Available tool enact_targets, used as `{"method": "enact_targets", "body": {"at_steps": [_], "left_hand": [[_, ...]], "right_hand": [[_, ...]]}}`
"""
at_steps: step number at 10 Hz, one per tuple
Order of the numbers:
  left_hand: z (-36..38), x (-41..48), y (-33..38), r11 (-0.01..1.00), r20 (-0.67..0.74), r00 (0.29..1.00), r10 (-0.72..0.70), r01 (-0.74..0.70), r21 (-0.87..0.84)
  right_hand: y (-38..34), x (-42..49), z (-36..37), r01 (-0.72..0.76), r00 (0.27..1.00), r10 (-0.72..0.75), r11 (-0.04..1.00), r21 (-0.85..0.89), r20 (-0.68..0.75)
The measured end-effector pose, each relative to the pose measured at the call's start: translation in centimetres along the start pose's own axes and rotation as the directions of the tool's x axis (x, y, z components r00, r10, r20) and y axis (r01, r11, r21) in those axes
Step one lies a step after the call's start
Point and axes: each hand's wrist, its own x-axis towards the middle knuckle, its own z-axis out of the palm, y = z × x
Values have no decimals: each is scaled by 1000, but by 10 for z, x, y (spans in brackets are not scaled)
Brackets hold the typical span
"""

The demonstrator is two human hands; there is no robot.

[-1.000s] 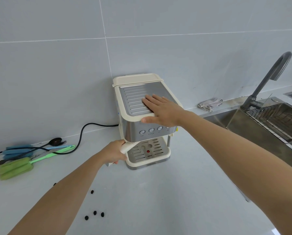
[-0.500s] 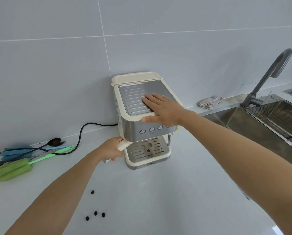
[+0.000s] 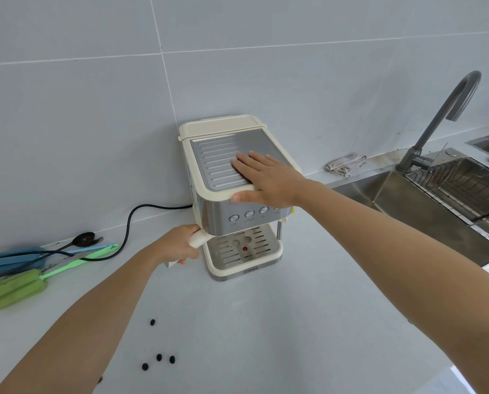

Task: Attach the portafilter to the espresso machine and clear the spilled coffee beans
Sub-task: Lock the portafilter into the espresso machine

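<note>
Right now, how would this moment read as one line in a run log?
left hand: gripping portafilter handle | right hand: flat on espresso machine top | coffee beans: loose on counter

Cream-and-steel espresso machine (image 3: 237, 177), black coffee beans (image 3: 158, 357), green brush (image 3: 16, 288)

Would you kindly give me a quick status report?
Left hand gripping portafilter handle under espresso machine. Right hand flat on top. Coffee beans uncleared on counter.
</note>
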Motion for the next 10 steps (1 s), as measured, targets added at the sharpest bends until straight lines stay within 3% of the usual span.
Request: {"method": "enact_targets", "body": {"at_steps": [10], "left_hand": [[-4, 8, -2, 997, 40, 999, 25, -27, 66]], "right_hand": [[-1, 0, -1, 16, 1000, -17, 1000, -11, -25]]}}
